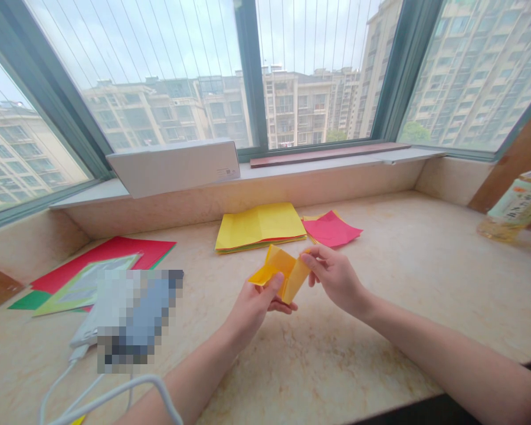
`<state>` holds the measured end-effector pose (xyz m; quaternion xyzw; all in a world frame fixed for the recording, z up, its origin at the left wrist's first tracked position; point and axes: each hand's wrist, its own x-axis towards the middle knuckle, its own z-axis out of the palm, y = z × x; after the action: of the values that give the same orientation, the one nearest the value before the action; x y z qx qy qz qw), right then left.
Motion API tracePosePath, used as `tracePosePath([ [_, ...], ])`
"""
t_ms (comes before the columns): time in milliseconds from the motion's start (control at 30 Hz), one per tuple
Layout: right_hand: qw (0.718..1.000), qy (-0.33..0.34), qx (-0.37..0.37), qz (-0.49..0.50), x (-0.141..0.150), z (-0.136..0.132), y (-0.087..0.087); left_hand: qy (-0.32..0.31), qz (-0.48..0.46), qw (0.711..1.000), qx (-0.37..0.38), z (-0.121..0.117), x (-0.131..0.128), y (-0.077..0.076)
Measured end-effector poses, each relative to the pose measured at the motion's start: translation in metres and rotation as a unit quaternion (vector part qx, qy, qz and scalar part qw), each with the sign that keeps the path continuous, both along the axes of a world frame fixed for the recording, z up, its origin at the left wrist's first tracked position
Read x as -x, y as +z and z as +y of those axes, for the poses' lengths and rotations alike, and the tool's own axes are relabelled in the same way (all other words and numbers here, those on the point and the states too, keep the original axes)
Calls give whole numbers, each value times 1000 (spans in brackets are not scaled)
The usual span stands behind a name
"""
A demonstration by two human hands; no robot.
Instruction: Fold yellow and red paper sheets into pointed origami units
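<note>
A piece of folded yellow-orange paper [294, 280] is held up between my two hands above the stone counter. My left hand [261, 298] grips it from below, the thumb pressed on its inner face and the fingers behind. At its right flap, my right hand [331, 268] pinches the upper edge between thumb and fingertips. The paper has several raised flaps and stands partly opened out. Just beyond it lie a stack of yellow paper [261, 227] and some pink paper [334, 229].
Red sheets [110, 257] and a blurred-out device [146, 319] lie on the left, with a white cable [128, 385] nearby. A white box [177, 168] rests on the window sill. At the far right stands a bottle [515, 203] of yellowish liquid.
</note>
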<state>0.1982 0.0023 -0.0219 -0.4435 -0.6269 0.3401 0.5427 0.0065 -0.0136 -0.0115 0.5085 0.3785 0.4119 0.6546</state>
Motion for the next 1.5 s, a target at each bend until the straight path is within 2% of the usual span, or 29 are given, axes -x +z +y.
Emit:
tracePosePath([
  [167,998,43,18,42,3,-2,1,-3,1,1000,-27,1,0,3],
  [333,997,55,3,50,3,-4,4,56,-20,997,-58,6,0,-1],
  [567,998,48,-36,13,0,-3,-1,79,-23,995,-50,11,2,-9],
  [833,997,44,-63,-29,-1,-3,-5,115,-86,988,-54,10,2,-4],
  [1100,997,54,-59,-20,-2,-2,-7,83,-77,991,-65,11,4,-5],
  [1300,997,50,-48,-25,-1,-3,-8,119,-79,987,-74,13,4,-6],
  [1500,999,39,-30,6,0,-2,-6,126,-115,982,-80,13,3,-4],
])
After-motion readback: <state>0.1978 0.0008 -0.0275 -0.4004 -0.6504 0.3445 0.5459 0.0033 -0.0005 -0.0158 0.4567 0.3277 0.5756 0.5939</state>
